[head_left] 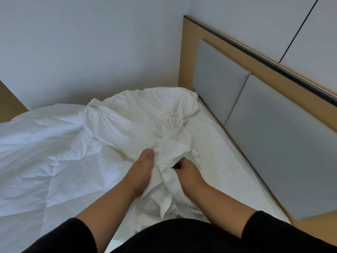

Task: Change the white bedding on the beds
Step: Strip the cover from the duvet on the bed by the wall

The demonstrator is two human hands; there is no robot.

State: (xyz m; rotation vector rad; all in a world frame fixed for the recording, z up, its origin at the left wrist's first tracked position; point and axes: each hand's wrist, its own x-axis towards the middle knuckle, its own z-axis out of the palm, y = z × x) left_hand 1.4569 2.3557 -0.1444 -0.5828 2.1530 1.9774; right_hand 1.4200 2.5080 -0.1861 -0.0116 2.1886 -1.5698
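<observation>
At about nine o'clock a puffy white blanket lies in lumps on the bed, and a crumpled white sheet runs from it toward the middle. Near six o'clock the left hand and the right hand sit close together, and each one has its fingers curled tight around a bunch of that sheet. At about three o'clock a wooden headboard with grey pads stands along the bare mattress.
</observation>
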